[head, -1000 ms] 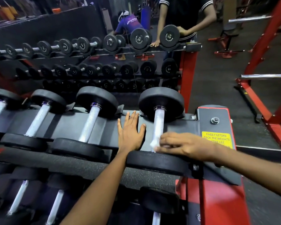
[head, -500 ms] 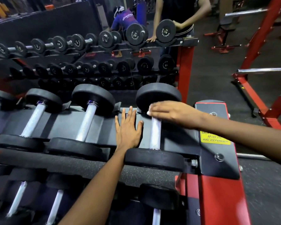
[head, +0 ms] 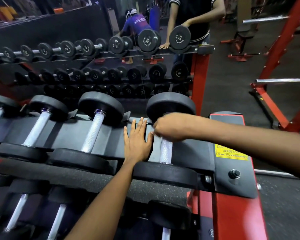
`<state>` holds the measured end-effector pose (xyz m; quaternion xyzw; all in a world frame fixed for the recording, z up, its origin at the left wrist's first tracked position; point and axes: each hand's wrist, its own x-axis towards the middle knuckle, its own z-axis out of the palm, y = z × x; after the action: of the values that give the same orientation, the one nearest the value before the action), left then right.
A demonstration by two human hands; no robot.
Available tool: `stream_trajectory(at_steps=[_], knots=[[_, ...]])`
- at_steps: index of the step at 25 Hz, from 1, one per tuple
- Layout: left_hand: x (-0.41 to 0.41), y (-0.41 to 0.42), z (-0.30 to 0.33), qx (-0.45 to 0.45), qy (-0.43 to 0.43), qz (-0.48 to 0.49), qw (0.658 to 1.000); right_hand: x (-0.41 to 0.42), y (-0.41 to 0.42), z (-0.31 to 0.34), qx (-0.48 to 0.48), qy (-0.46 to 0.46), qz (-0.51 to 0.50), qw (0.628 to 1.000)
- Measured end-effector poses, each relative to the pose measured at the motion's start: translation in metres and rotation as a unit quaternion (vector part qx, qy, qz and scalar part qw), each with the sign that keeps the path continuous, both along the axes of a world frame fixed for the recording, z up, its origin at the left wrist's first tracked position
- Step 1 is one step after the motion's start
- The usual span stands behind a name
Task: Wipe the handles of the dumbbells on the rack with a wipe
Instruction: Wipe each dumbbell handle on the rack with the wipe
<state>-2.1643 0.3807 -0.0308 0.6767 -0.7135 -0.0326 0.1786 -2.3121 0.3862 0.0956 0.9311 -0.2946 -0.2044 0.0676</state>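
The rightmost dumbbell on the top shelf has black round ends and a knurled silver handle. My right hand curls round the far part of that handle, close to the far weight. The wipe is hidden under my fingers. My left hand lies flat with straight fingers on the grey rack shelf, just left of the handle. Three more dumbbells line up to the left, the nearest with its handle bare.
A lower shelf holds more dumbbells. The rack's red end post and a yellow notice are at the right. A mirror behind shows a person and a second rack. Red frames with steel bars stand far right.
My right hand slid along the handle from the near end up to the far weight, then came back a little toward me. My left hand stayed flat on the shelf.
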Motion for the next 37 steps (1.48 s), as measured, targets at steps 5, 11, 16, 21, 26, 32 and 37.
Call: stream_trajectory(at_steps=[5,11,16,21,26,32,37], knots=[[0.0,-0.002,0.006,0.033,-0.019,-0.007,0.999,0.03,0.029,-0.001,0.115,0.109,-0.017,0.987],[-0.001,0.003,0.002,-0.017,0.018,-0.001,1.0,-0.026,0.041,-0.009,0.201,-0.216,-0.009,0.955],[-0.002,0.003,0.003,-0.022,0.024,0.0,0.999,-0.085,0.054,-0.019,0.247,-0.37,-0.188,0.876],[-0.001,0.002,0.002,-0.02,0.027,0.0,0.999,-0.051,0.061,-0.052,0.509,-0.594,-0.473,0.404],[-0.001,0.004,0.001,-0.024,0.029,0.0,0.999,-0.049,0.057,-0.045,0.596,-0.568,-0.458,0.336],[-0.001,0.002,0.0,-0.032,0.029,0.0,0.999,-0.045,0.062,-0.05,0.557,-0.537,-0.435,0.46],[0.0,0.001,0.0,-0.029,0.032,-0.001,0.999,-0.061,0.036,-0.045,0.402,-0.685,-0.508,0.334]])
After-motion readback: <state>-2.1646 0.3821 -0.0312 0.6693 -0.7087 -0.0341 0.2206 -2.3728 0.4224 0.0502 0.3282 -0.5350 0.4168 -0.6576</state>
